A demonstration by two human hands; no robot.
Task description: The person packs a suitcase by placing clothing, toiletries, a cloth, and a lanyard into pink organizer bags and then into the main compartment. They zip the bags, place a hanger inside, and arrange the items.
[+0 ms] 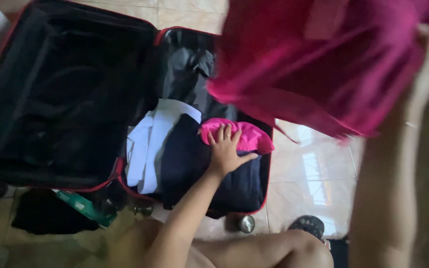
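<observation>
Pink fabric, two pieces: my left hand [226, 151] presses flat, fingers spread, on one folded pink cloth [242, 135] inside the open black suitcase [65, 99]; my right hand [425, 74] grips one raised pink garment [323, 59].

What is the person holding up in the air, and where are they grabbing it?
The right hand holds up a pink garment by its right edge. The left hand presses flat on folded pink cloth in the suitcase.

Glossy, apparently beige floor tiles [319, 173]
</observation>
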